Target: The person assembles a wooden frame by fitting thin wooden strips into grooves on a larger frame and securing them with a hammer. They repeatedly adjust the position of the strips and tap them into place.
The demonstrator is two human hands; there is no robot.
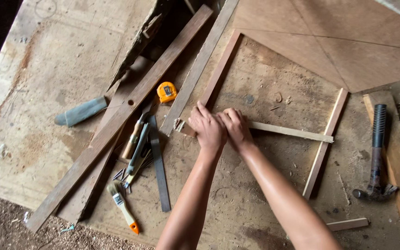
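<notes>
While the large plywood sheet (265, 157) carries everything on the ground, a second brown panel (348, 41) lies over its far right corner. On the left, a long dark plank (116, 120) runs diagonally, and a thinner grey batten (200, 65) lies almost parallel to it. A reddish strip (221, 67) comes down to the hands, and a similar strip (325, 139) stands on the right side.

The thin pale slat (292, 132) lies across between these two strips. Its long axis goes nearly left to right, a little lower at the right end, where it touches the right strip. Its left end is hidden under the hands.

The left hand (207, 129) and the right hand (234, 127) are pressed side by side, fingers pointing away from the person, both bearing down on the slat's left end. So the slat extends to the right from the hands, and the right hand is nearer to its free length. Whether the fingers curl around it, I cannot tell.

Smaller things: a hammer (377, 153) on a board at the right, a steel ruler (159, 162), a paintbrush (122, 206) and a yellow tape measure (166, 91).
</notes>
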